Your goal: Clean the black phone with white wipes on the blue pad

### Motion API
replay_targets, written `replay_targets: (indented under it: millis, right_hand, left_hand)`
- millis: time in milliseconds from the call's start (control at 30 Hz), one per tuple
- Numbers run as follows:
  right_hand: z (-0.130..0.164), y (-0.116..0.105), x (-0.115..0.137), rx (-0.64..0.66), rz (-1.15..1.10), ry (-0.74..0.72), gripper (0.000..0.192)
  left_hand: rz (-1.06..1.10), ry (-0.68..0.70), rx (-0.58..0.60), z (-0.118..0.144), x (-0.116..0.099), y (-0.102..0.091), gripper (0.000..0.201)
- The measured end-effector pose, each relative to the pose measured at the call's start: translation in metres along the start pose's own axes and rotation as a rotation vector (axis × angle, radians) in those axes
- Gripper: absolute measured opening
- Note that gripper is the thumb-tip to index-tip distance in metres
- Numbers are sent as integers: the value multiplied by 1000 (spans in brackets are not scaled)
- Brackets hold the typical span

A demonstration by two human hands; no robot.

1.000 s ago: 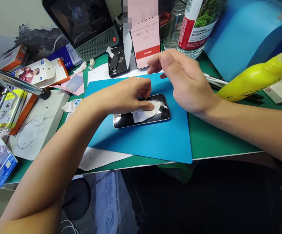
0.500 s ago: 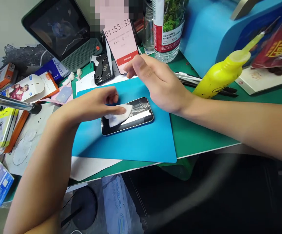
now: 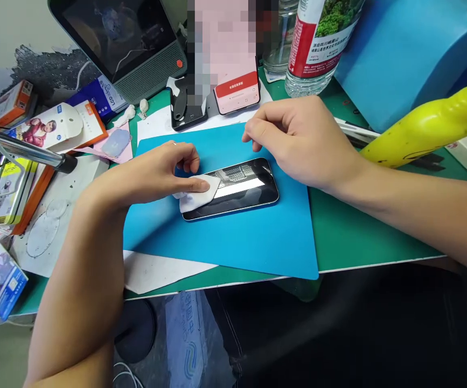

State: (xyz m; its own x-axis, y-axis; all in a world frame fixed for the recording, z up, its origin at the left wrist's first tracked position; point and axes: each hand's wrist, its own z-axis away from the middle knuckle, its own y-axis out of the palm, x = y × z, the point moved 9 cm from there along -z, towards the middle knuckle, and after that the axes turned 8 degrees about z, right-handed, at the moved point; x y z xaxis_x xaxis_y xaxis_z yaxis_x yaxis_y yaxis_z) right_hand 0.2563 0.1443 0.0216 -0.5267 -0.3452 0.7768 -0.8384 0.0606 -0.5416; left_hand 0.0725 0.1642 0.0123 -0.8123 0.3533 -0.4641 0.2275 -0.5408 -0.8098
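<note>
A dark phone (image 3: 233, 188) lies screen-up on the blue mat (image 3: 233, 242), near the middle of the green desk (image 3: 358, 231). The left hand (image 3: 156, 172) presses a white wipe (image 3: 195, 195) against the phone's left end, fingers closed down on the wipe. The right hand (image 3: 298, 140) hovers at the phone's far right corner, fingers curled loosely and holding nothing, with a yellow bottle (image 3: 427, 129) well off to its right.
</note>
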Motion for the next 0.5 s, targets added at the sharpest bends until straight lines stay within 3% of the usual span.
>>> replay_targets:
  millis: [167,267,500]
  right_hand:
    - [1,1,0,4,48,-19,27]
    - [0,3,1,13,77,-16,25]
    - [0,4,2,36,94,-18,24]
  left_hand:
    - [-6,-149,47,9,23,-6,38]
    - [-33,-169,-9,9,29,-11,43]
    - [4,44,-199,-11,-18,8,38]
